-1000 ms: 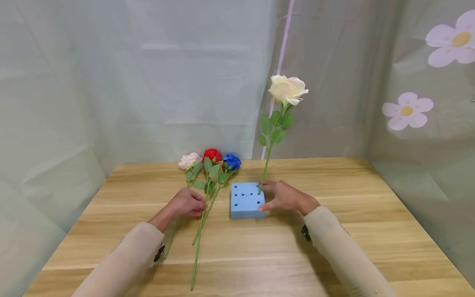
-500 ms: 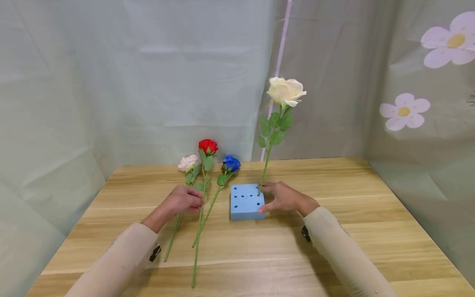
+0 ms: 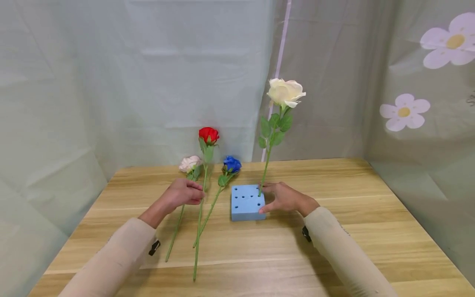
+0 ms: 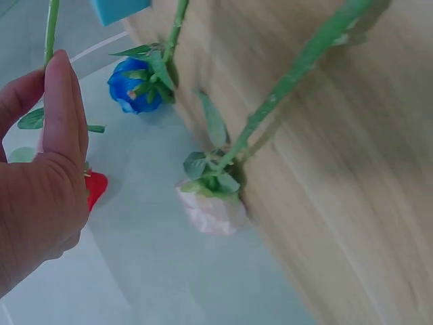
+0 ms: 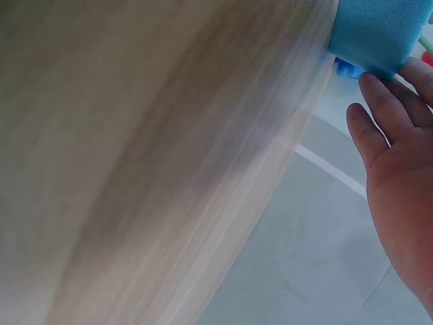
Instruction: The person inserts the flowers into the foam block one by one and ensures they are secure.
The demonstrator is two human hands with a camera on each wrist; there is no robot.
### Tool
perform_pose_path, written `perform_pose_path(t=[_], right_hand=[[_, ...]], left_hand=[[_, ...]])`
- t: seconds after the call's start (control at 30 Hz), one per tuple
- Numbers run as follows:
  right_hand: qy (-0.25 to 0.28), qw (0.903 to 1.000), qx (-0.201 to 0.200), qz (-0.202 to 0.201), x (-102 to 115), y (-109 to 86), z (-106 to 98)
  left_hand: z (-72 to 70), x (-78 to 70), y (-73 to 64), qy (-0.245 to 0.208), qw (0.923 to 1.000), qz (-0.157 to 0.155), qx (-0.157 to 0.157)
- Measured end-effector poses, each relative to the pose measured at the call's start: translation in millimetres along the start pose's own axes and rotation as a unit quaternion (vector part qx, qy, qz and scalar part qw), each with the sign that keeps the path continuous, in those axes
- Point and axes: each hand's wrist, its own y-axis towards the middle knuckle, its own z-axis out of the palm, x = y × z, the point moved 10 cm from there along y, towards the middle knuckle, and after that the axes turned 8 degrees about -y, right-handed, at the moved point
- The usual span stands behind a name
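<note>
My left hand [image 3: 183,192] pinches the green stem of a red rose [image 3: 209,135] between thumb and fingers. The bloom is raised, and the stem slants down toward the near side of the table. In the left wrist view that hand [image 4: 51,149] partly covers the red bloom. My right hand [image 3: 285,199] grips the right side of a blue foam block [image 3: 245,202] with several holes, thumb at the front corner and fingers behind. A cream rose [image 3: 285,93] stands in a right-hand hole of the block, leaning slightly right. The right wrist view shows the fingers [image 5: 382,108] against the block.
A pale pink rose [image 3: 190,163] and a blue rose [image 3: 232,164] lie on the wooden table [image 3: 334,231], blooms toward its back edge. The blue rose's stem passes close to the red rose's stem. Cloth curtains [image 3: 200,70] surround the back and sides.
My left hand has lifted the red rose off the table, raising its bloom above the pink and blue ones. My right hand stays on the block, and the cream rose remains standing.
</note>
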Motion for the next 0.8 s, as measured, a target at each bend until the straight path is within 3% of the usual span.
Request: perform_pose_path(t=[0.17,0.8], right_hand=[[-0.001,1.0,0.0,-0.001,0,-0.3,0],[0.007,0.9999,-0.003,-0.01,3,-1.3,-2]], left_hand=[[-1.2,-12.4,-0.6,-0.004,0.9998,0.022,-0.001],[5.6,-36.5,1.7,-0.012,0.9992,0.038,-0.002]])
